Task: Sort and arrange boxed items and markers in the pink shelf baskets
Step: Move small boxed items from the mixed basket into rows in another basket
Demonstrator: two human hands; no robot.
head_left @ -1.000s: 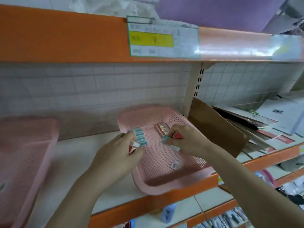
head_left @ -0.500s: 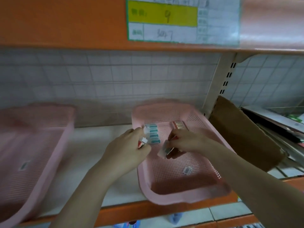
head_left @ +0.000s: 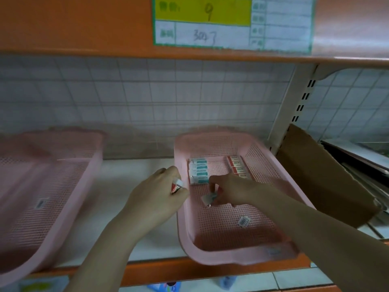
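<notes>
Sorting boxes into basket. Left hand grips red box; right hand pinches pale box. Next: align it under teal row.

Shop — orange-edged shelf, price label, pink baskets

I see the right basket on the shelf, two rows of small boxes at its back, another basket to its left, cardboard to its right.
</notes>
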